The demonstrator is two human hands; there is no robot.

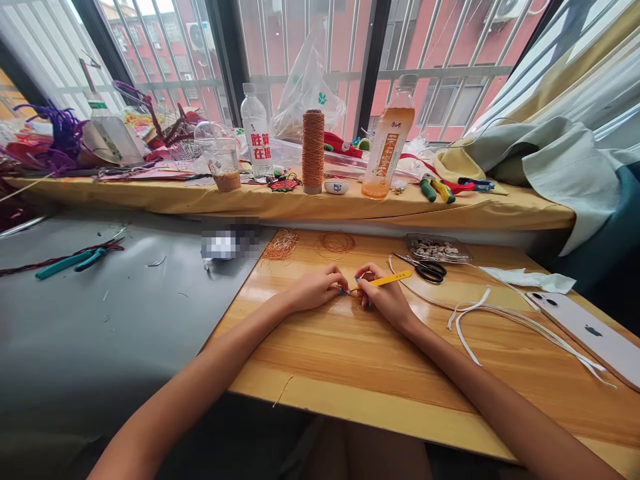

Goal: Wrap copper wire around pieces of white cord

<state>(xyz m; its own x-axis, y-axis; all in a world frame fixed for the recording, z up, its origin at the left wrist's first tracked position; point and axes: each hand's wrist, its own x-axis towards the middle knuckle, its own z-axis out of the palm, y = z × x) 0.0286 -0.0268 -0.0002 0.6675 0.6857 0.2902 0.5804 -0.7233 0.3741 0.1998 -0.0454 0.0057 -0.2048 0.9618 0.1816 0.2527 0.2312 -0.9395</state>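
Note:
My right hand (387, 303) is closed around yellow tweezers (393, 278), held like a pen, with the tips pointing left. Close beside it, my left hand (317, 288) pinches something tiny and pale right at the tweezer tips; it is too small to name. Both hands rest low over the wooden board (320, 347). Behind them on the board lie a tangle of short copper-coloured threads (281, 245) and a loose coil of the same thread (337, 243). Black-handled scissors (430, 269) and a clear box of small pale pieces (438, 249) are beyond my right hand.
White cords (520, 313) and a phone (593, 330) lie on the right. Teal-handled pliers (75, 261) rest on the grey surface (125, 333) at left. Along the cloth-covered ledge (280, 203) stand a thread spool (313, 153), a water bottle (257, 133) and a tea bottle (387, 143).

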